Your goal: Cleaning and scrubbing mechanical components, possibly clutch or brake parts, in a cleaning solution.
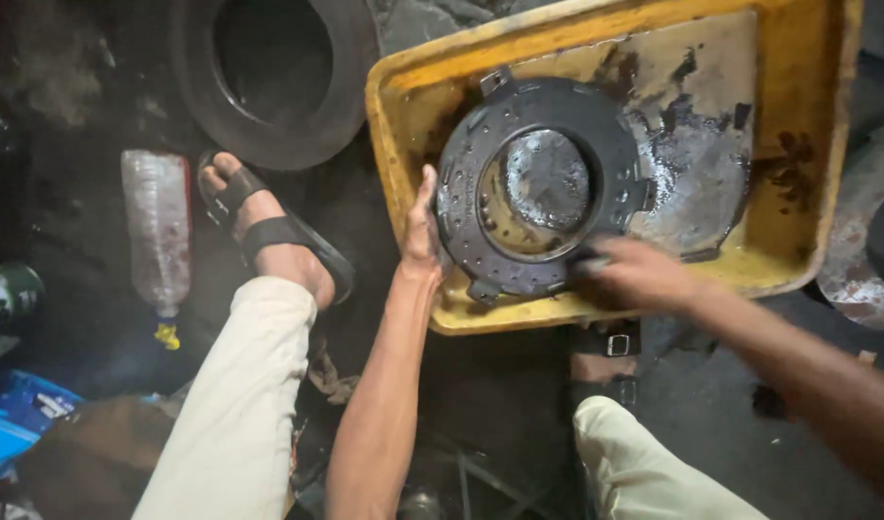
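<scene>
Nearest, the left hand (422, 231) steadies the edge of a dark metal ring plate (543, 188), fingers flat against its rim, while the right hand (634, 274) is blurred at the plate's near edge, closed around something small that I cannot make out. Both work over a yellow tray (798, 231) on the floor, where the plate rests tilted in dark oily liquid (697, 173). Judging by the wet sheen, the plate looks partly washed; grime remains on its rim. Farther off lie a tyre (269, 82) and a plastic bottle (158, 226).
</scene>
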